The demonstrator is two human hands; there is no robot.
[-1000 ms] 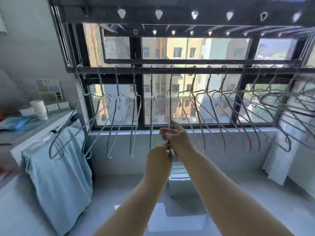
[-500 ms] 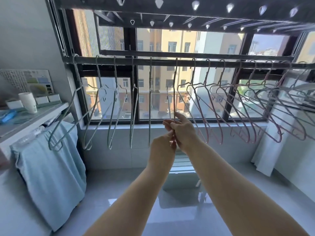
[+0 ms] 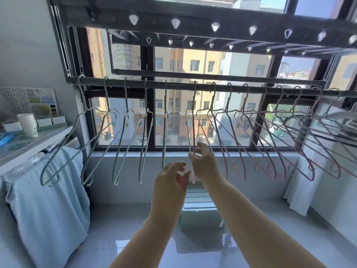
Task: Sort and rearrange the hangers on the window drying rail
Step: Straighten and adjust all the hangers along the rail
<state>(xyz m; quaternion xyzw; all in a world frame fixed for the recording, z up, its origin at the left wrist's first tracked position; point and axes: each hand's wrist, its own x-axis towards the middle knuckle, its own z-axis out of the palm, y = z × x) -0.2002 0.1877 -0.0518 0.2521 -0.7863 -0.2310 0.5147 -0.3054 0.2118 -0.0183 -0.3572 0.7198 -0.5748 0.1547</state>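
A dark rail is running level across the window, left to right, and every hanger is hanging from it by its hook. Five green hangers are filling the left stretch, their long sides dropping down and leaning out to the left. The other pink hangers are crowding the right stretch, fanning down and out to the right.

Between the two groups, one pink hanger is hanging nearly edge-on to the camera, hook over the rail, its long axis pointing straight down. The right hand is reaching up at its lower part, thumb raised and fingertips lying against the wire; whether they are pinching it or only touching it cannot be told. The left hand is hovering just below and to the left, fingers loosely spread, holding nothing.

At the far left, a blue towel is draping over the edge of a shelf, and a white cup is standing on top.
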